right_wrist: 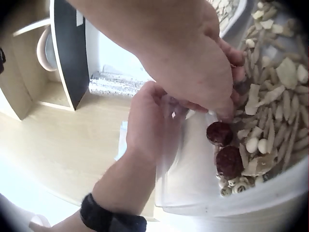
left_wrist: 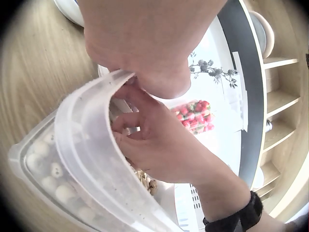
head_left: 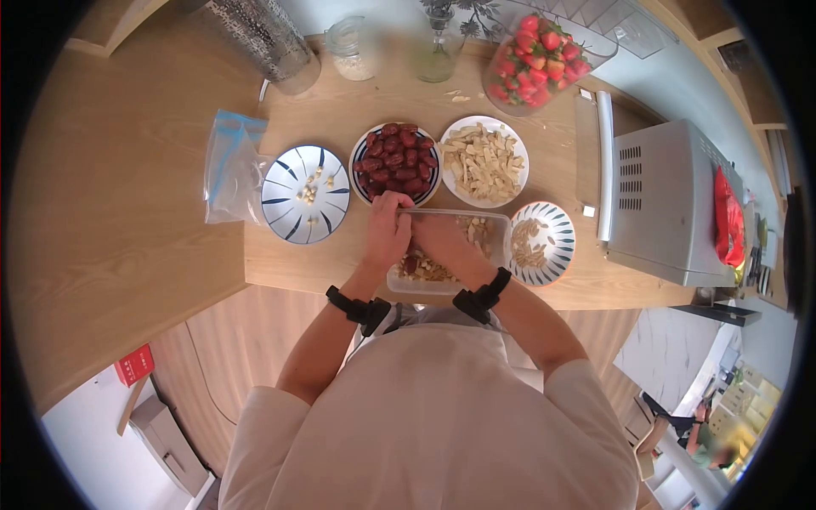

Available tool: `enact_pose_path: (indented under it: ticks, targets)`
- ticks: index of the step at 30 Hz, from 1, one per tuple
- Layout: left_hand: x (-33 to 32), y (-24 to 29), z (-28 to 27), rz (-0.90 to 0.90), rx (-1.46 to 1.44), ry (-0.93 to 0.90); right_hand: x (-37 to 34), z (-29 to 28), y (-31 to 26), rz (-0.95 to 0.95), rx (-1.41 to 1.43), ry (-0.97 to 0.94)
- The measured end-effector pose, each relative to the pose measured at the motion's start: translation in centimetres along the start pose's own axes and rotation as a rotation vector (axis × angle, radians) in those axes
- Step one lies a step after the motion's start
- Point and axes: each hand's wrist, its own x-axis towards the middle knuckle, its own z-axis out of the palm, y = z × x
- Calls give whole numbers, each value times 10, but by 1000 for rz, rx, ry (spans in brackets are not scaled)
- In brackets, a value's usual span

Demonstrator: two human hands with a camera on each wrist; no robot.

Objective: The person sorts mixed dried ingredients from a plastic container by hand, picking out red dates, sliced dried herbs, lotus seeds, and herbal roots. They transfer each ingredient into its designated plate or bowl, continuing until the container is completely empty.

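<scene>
A clear plastic container (head_left: 422, 287) holds a mix of pale strips, small white pieces and dark red dates (right_wrist: 229, 162). My left hand (head_left: 388, 231) grips its rim at the back left corner; in the right wrist view, the left hand (right_wrist: 147, 121) has its fingers bent over that edge. My right hand (head_left: 444, 241) reaches inside, close beside the left one. The left wrist view shows the right hand (left_wrist: 164, 140) with bent fingers; whether they hold anything is hidden. Pale round pieces (left_wrist: 63, 192) show through the container wall.
Behind stand a bowl of dates (head_left: 393, 161) and a plate of pale slices (head_left: 483, 161). Left are a plate with few pieces (head_left: 285, 200) and a zip bag (head_left: 231, 174); right, a small plate (head_left: 561, 242) and a grey appliance (head_left: 663, 200). Strawberries (head_left: 537, 68) stand at the back.
</scene>
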Motion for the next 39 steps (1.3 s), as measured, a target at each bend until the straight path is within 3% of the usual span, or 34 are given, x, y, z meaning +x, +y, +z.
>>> enact_pose_path:
  ticks: [4,7,9,10,12,13,15,22,28,39]
  targets:
    - [1,1,0,5,14,3,4,18,5,49,-68,35]
    - [1,1,0,-5,29,-6,4,17,9,-54,-83,40]
    - [1,-1,0,0,21,-8,5,16,6,70,-106,-153]
    - [1,0,0,2,16,-7,2,18,9,72,-107,-153]
    - [1,1,0,-6,22,-13,-5,22,14,-28,-78,24]
    - [1,2,-1,-14,30,-18,-10,18,15,-26,-79,24]
    - [1,1,-1,-17,28,-22,-21,0,15,71,-41,-271]
    - [1,1,0,-2,40,-8,-47,-41,27,242,137,-229]
    - [2,1,0,13,63,-10,-45,-50,20,306,10,-146]
    - [2,3,-2,10,49,-5,-35,-16,19,247,-191,-327]
